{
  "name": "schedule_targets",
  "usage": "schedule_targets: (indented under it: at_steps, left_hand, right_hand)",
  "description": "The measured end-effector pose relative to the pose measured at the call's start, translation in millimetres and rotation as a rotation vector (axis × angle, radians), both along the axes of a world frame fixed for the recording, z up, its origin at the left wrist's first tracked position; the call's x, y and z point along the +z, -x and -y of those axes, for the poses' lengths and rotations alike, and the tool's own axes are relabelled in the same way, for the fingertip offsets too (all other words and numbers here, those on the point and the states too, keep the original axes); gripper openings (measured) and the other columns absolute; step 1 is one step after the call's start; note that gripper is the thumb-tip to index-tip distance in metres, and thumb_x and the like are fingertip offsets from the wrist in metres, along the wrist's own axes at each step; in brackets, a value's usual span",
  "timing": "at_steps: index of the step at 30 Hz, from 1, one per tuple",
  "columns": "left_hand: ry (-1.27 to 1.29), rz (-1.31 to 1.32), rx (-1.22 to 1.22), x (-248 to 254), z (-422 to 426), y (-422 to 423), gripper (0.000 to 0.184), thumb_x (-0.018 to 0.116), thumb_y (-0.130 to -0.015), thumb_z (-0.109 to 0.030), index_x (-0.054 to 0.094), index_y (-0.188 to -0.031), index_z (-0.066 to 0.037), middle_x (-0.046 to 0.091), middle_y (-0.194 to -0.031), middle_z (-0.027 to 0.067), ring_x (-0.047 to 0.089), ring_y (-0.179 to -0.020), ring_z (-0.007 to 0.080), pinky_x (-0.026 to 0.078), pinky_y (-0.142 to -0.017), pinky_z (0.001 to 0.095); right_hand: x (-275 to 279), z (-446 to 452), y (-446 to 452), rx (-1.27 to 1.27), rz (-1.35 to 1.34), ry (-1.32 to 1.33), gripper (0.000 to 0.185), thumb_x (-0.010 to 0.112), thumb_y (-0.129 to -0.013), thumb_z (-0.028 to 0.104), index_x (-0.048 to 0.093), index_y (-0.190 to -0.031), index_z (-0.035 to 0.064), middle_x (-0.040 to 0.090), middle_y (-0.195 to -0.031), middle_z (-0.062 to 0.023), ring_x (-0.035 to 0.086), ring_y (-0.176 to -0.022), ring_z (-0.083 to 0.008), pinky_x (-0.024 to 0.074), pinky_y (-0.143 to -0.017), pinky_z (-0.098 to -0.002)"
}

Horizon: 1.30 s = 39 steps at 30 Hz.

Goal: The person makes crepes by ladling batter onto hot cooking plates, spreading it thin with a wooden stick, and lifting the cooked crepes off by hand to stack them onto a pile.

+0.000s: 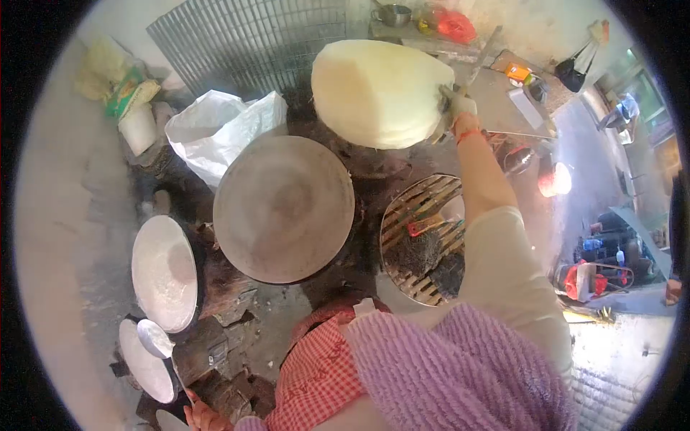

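At the lower left, my left hand [205,416] grips the handle of a ladle [157,339]. The ladle's bowl is coated with white batter and hangs over the rim of a pan of batter [140,366]. My right arm reaches far forward, and the gloved right hand [460,106] is closed around what looks like a long flat stick [485,54]. That hand is at the right edge of a tall stack of thin, pale yellow round sheets [381,93]. A round griddle [284,208] with a bare, greyish surface lies in front of me.
Left of the griddle is a wide basin of white batter [164,273]. Behind it stands an open white sack [226,129]. A round slatted rack [420,258] with a red-handled brush [424,226] lies under my right arm. A metal grate [251,43] leans at the back.
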<state>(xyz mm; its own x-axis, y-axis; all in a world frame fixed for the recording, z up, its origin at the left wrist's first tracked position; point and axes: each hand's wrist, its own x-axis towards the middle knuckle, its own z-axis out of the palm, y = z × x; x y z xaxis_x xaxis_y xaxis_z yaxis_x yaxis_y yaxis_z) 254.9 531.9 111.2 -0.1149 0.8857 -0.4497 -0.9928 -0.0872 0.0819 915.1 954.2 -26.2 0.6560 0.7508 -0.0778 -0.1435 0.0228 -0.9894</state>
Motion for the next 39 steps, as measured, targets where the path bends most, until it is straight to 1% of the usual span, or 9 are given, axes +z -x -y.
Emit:
schedule_targets:
  at_steps: [5,6,7,10,21,26,30,34,39]
  left_hand:
    - [-0.013,0.016,0.018,4,-5,-26,0.048,0.037,-0.102,-0.024,0.032,-0.137,0.009,0.034,-0.067,-0.0007,0.034,-0.046,0.0092,0.035,-0.037,0.0249]
    - [-0.014,0.021,0.031,2,-2,-29,0.048,0.037,-0.102,-0.024,0.033,-0.137,0.009,0.034,-0.067,-0.0007,0.034,-0.046,0.0092,0.035,-0.037,0.0249]
    - [-0.023,0.023,0.047,0,2,-30,0.048,0.037,-0.102,-0.024,0.033,-0.137,0.009,0.034,-0.067,-0.0008,0.034,-0.046,0.0092,0.035,-0.037,0.0249]
    - [-0.062,0.044,0.128,-3,16,-27,0.048,0.038,-0.102,-0.024,0.033,-0.136,0.009,0.034,-0.067,-0.0009,0.034,-0.046,0.0092,0.035,-0.037,0.0248]
    - [-0.553,0.283,1.038,-23,247,-53,0.048,0.039,-0.101,-0.024,0.035,-0.135,0.01,0.033,-0.066,-0.0013,0.034,-0.046,0.0091,0.034,-0.037,0.0248]
    - [-0.548,0.09,1.588,-57,425,-93,0.041,0.041,-0.101,-0.024,0.046,-0.127,0.007,0.03,-0.062,-0.0028,0.03,-0.044,0.0085,0.031,-0.037,0.0237]
    - [-0.203,-0.316,1.856,-100,547,-120,0.042,0.034,-0.104,-0.029,0.044,-0.129,0.003,0.031,-0.062,-0.0026,0.027,-0.044,0.007,0.027,-0.037,0.0222]
    - [0.93,-0.203,1.653,-75,588,-136,0.042,0.044,-0.1,-0.037,0.046,-0.125,-0.003,0.034,-0.061,-0.0042,0.029,-0.042,0.0051,0.027,-0.035,0.0225]
    - [1.565,-0.209,1.044,-267,674,-127,0.033,0.047,-0.097,-0.029,0.062,-0.099,0.001,0.055,-0.065,0.0073,0.051,-0.051,0.0152,0.042,-0.047,0.031]
  right_hand:
    - [-11,3,-8,-0.151,0.468,0.308,0.043,0.07,-0.083,0.01,0.053,-0.121,0.0008,0.066,-0.101,-0.0134,0.067,-0.081,-0.0219,0.054,-0.062,-0.0344]
    - [-13,5,0,-0.033,0.005,-0.053,0.044,0.07,-0.083,0.022,0.054,-0.117,-0.0021,0.067,-0.099,-0.013,0.068,-0.081,-0.0221,0.0547,-0.066,-0.0355]
    - [-5,22,-8,-0.115,0.492,0.328,0.047,0.069,-0.084,0.029,0.055,-0.112,-0.0052,0.068,-0.097,-0.0122,0.069,-0.08,-0.0236,0.0551,-0.068,-0.0361]
    - [36,68,57,-0.052,0.11,-0.032,0.04,0.067,-0.085,0.021,0.056,-0.118,-0.0003,0.068,-0.096,-0.0124,0.064,-0.07,-0.0176,0.0517,-0.06,-0.0294]
    - [-35,298,500,1.716,0.798,-0.143,0.063,0.07,-0.08,0.02,0.044,-0.136,0.0076,0.056,-0.121,-0.0216,0.058,-0.109,-0.0347,0.0469,-0.092,-0.0394]
    - [12,497,633,2.703,0.525,-0.221,0.054,0.067,-0.087,0.019,0.047,-0.136,0.0089,0.06,-0.107,-0.0145,0.064,-0.073,-0.0179,0.0538,-0.068,-0.0311]
    - [10,656,699,3.069,0.575,-0.35,0.055,0.063,-0.09,0.02,0.042,-0.139,0.0053,0.059,-0.102,-0.0099,0.058,-0.059,-0.0116,0.0511,-0.058,-0.0254]
    - [57,803,735,3.113,0.615,0.896,0.054,0.057,-0.091,0.014,0.038,-0.141,0.0081,0.061,-0.089,-0.0041,0.059,-0.068,-0.0062,0.0452,-0.049,-0.0187]
    - [-28,914,783,2.988,1.059,1.248,0.045,0.06,-0.09,0.019,0.048,-0.132,0.012,0.054,-0.077,0.0015,0.042,-0.05,-0.003,0.0306,-0.039,-0.0158]
